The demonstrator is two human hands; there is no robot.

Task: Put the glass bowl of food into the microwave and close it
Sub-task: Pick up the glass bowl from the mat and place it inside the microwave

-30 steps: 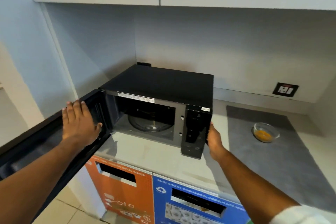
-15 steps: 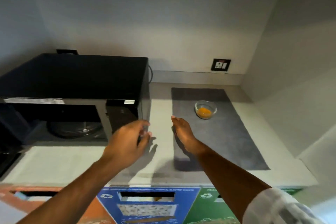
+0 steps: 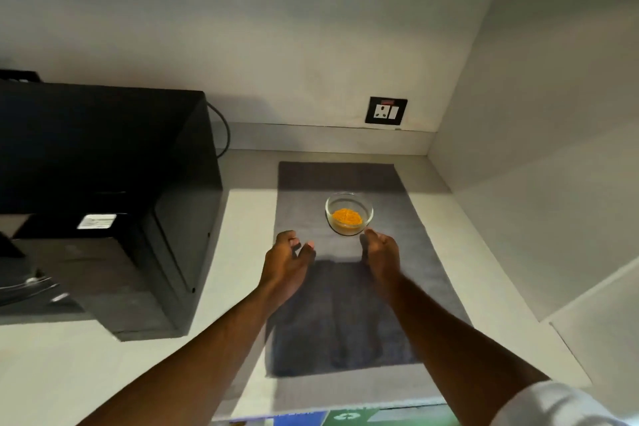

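A small glass bowl (image 3: 349, 213) with orange food in it stands on a grey mat (image 3: 387, 273) on the counter. My left hand (image 3: 286, 262) hovers open over the mat, a little short of the bowl and to its left. My right hand (image 3: 379, 254) is open too, its fingertips right at the bowl's near right side; I cannot tell if they touch it. The black microwave (image 3: 103, 162) fills the left side. Its cavity with the glass turntable (image 3: 24, 287) shows at the far left edge, and the door is out of view.
A wall socket (image 3: 386, 111) sits on the back wall above the mat. The side wall (image 3: 539, 149) closes the counter on the right. The microwave's cable (image 3: 224, 135) hangs behind it. Recycling bin labels (image 3: 345, 417) show below the counter's front edge.
The view swung right from the open microwave to the bowl. Both hands left the microwave and moved forward over the mat toward the bowl, which stayed in place.
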